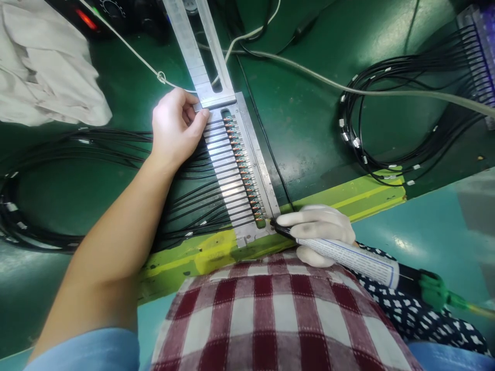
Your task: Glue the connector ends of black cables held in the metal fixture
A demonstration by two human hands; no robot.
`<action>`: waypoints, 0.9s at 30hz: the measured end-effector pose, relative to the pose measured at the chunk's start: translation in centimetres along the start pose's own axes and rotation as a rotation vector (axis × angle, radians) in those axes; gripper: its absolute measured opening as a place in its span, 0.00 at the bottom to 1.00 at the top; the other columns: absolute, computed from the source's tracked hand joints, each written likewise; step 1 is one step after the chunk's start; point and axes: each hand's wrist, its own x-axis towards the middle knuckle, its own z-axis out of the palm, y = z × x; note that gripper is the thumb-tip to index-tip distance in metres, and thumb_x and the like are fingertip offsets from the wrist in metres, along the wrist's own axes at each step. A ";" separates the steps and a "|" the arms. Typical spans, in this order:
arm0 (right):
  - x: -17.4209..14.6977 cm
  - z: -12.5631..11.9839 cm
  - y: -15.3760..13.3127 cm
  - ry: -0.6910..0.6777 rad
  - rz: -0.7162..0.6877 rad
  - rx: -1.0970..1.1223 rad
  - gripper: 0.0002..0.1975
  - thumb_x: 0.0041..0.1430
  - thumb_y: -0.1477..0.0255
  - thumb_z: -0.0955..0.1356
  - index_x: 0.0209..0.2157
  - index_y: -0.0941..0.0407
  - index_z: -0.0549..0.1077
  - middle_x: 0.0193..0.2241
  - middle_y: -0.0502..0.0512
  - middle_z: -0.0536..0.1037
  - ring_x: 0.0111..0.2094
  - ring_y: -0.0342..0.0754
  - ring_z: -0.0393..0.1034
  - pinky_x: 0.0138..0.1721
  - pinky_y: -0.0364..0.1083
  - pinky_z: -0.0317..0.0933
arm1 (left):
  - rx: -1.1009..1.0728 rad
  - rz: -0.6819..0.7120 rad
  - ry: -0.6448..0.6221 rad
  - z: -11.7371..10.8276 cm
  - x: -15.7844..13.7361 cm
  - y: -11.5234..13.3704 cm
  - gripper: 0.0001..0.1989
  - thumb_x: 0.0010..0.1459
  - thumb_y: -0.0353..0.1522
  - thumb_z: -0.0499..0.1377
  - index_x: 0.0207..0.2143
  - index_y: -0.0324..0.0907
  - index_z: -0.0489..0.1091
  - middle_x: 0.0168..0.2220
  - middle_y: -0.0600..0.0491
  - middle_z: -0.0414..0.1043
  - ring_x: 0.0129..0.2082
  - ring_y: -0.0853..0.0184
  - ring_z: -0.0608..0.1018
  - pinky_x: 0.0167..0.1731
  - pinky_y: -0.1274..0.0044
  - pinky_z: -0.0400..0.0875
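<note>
My left hand (pixel 178 126) is bare and pinches the far left corner of a flat metal fixture (pixel 228 172) between thumb and fingers. Black cables (pixel 193 203) lie side by side across this fixture, each ending at a small green circuit board (pixel 244 167) in a row along its slot. My right hand (pixel 327 232), in a white glove, grips a glue dispensing syringe (pixel 356 260) with a printed white label and a green cap at its back end. The syringe's dark tip is at the near right end of the fixture, close to the last board; contact there is unclear.
A slotted metal bar (pixel 204 51) extends beyond the fixture. Coiled cables (pixel 344 123) run to another fixture (pixel 481 67) at right. White cloth (pixel 46 67) lies at far left, beside a black device (pixel 112 13) with a red light. A pale hose (pixel 309 74) crosses the green table.
</note>
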 end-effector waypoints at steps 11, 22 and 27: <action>0.2 0.1 0.0 0.016 -0.005 -0.002 0.10 0.56 0.74 0.71 0.41 0.54 0.74 0.41 0.56 0.83 0.34 0.48 0.80 0.31 0.45 0.73 | 0.006 -0.016 0.003 -0.1 -0.1 0.3 0.10 0.54 0.35 0.64 0.35 0.40 0.69 0.27 0.58 0.62 0.26 0.73 0.65 0.36 0.74 0.69; 0.1 -0.2 -0.2 -0.014 0.000 0.003 0.10 0.54 0.74 0.69 0.40 0.54 0.74 0.40 0.56 0.83 0.30 0.47 0.79 0.29 0.45 0.72 | 0.013 -0.004 -0.004 -0.1 -0.1 0.3 0.10 0.55 0.35 0.65 0.36 0.40 0.68 0.26 0.59 0.61 0.26 0.73 0.65 0.37 0.73 0.70; -0.1 -0.2 -0.2 -0.019 0.006 0.024 0.11 0.56 0.74 0.70 0.42 0.53 0.74 0.41 0.56 0.83 0.31 0.46 0.79 0.30 0.44 0.72 | 0.043 -0.033 -0.046 -0.3 -0.1 0.5 0.11 0.57 0.32 0.63 0.40 0.35 0.69 0.28 0.58 0.61 0.28 0.75 0.64 0.41 0.73 0.69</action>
